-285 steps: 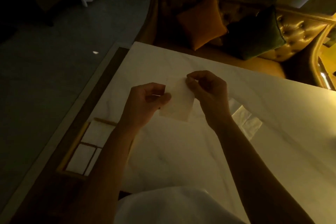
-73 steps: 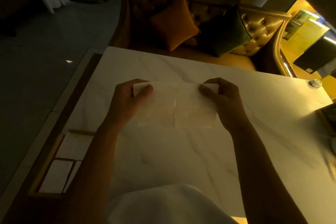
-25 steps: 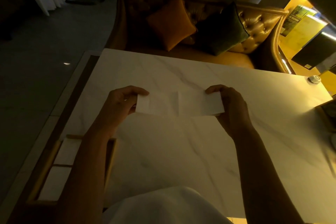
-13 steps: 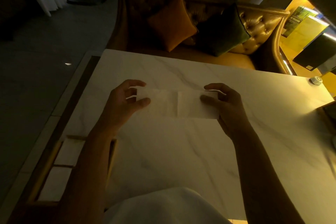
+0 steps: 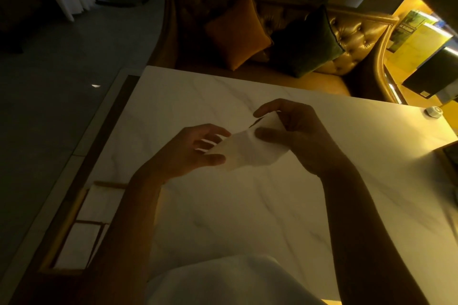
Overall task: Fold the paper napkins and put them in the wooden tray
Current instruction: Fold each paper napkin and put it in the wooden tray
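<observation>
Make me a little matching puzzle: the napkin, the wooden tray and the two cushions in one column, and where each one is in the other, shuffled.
Things
1. napkin
2. wooden tray
3. orange cushion
4. dark green cushion

Places
A. at the near left edge of the table
B. on the sofa, right of the other cushion
C. pinched between the left hand and the right hand
D. on the sofa, left of the other cushion

Pairs: 1-C, 2-A, 3-D, 4-B
</observation>
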